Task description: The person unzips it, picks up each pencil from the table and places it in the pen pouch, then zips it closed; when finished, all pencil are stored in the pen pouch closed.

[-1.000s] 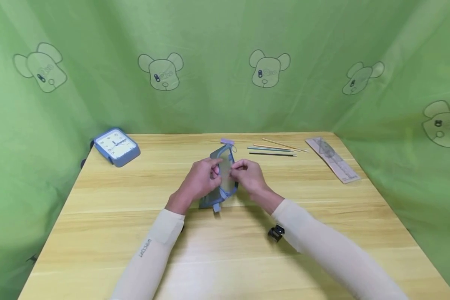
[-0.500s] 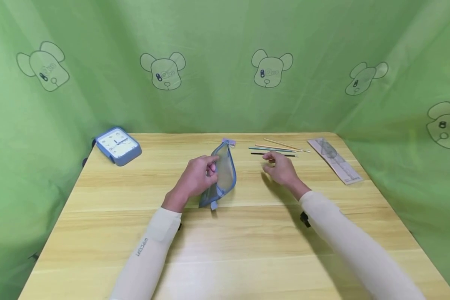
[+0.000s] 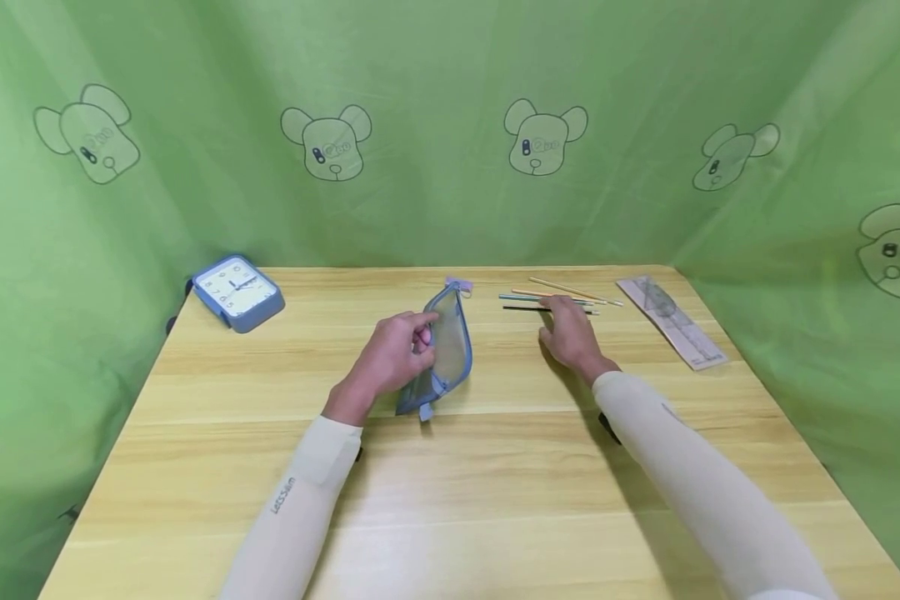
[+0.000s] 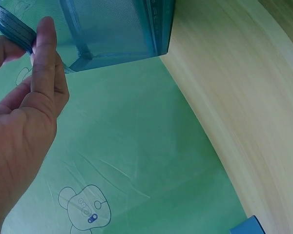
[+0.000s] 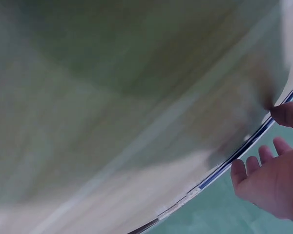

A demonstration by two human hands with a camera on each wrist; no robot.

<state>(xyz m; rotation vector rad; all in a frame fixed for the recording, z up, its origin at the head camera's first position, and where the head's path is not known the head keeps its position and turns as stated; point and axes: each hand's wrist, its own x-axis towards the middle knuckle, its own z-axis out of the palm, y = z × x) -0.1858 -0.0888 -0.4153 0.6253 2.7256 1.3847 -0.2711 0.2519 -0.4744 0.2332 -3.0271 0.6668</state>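
Observation:
A blue mesh zip pouch (image 3: 452, 346) stands tilted near the table's middle, its mouth gaping to the right. My left hand (image 3: 390, 354) pinches its zipped edge between thumb and fingers; in the left wrist view the zip band (image 4: 12, 29) passes between them. To the right, my right hand (image 3: 570, 333) reaches over several thin pencils. A black pencil (image 3: 521, 308) lies nearest, partly covered by the fingers, with a blue pencil (image 3: 516, 297) and orange pencils (image 3: 570, 291) behind. In the right wrist view the thumb and fingers (image 5: 238, 171) are apart beside the pencils; contact is unclear.
A blue square clock (image 3: 238, 293) lies at the back left of the wooden table (image 3: 420, 517). A clear ruler set in a sleeve (image 3: 671, 321) is at the back right. Something small and purple (image 3: 462, 285) sits at the pouch's far end. Green curtain (image 3: 435, 208) surrounds the table.
My right hand has left the pouch's mouth and moved right to the pencils, lowering over them. My left hand keeps its pinch on the pouch, which has shifted slightly.

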